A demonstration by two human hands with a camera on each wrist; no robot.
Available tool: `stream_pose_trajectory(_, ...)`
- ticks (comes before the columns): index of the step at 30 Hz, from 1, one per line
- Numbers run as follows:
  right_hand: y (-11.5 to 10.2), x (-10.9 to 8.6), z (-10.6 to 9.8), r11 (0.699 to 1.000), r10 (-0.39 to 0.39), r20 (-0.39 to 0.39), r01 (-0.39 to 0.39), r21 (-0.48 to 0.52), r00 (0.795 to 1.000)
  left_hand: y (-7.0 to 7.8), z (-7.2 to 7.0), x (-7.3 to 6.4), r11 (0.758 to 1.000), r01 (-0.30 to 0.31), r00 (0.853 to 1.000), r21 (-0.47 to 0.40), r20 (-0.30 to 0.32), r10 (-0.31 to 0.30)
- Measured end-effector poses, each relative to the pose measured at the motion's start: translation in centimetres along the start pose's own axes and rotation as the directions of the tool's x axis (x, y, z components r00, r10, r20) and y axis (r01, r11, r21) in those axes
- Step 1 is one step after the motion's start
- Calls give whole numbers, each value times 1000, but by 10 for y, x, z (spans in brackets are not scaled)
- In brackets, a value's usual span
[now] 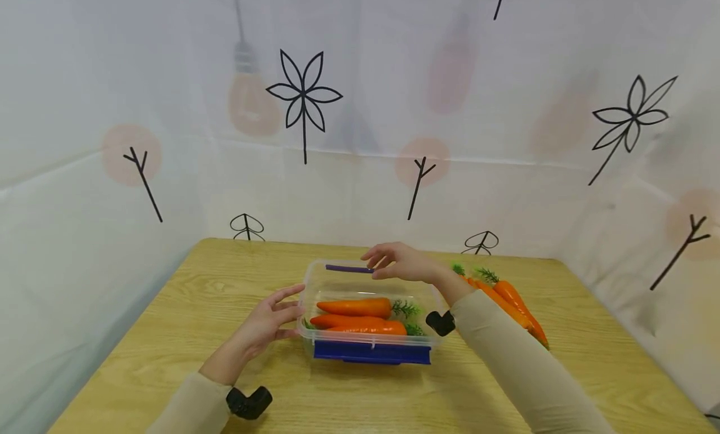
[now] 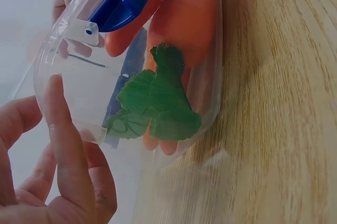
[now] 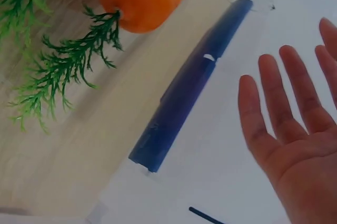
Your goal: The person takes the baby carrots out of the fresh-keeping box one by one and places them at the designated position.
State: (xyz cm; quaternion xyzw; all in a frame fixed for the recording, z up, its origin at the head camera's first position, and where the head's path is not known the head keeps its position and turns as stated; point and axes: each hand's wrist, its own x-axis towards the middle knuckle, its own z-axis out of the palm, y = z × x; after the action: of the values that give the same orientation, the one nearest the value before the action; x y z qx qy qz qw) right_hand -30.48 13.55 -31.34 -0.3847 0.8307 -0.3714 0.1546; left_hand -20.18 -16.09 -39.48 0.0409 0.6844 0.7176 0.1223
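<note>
A clear plastic food box (image 1: pixel 371 341) with blue latches stands in the middle of the table, orange toy carrots (image 1: pixel 354 307) with feathery green tops lying inside it. At its left end a broad green leaf (image 2: pixel 158 97) shows through the wall. My left hand (image 1: pixel 267 321) touches the box's left side, its fingers spread and fairly straight along the rim. Over the back edge hovers my right hand (image 1: pixel 402 263), close to the rear blue latch (image 3: pixel 189 87), fingers loosely extended and holding nothing.
More toy carrots (image 1: pixel 520 306) lie on the wooden table (image 1: pixel 236 271) to the right of the box, partly behind my right forearm. A white patterned cloth (image 1: pixel 360 109) hangs behind the table and at both sides.
</note>
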Motion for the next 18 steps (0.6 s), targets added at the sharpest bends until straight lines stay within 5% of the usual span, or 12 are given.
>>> stream_pose_trajectory(11,18,16,20,998,53,117,-55,16,992,-1,0,2,1000,-16,1000,-5,19,16)
stream_pose_trajectory(18,31,18,28,997,77,249,-73,-26,965,-2,0,2,1000,-16,1000,-7,16,16)
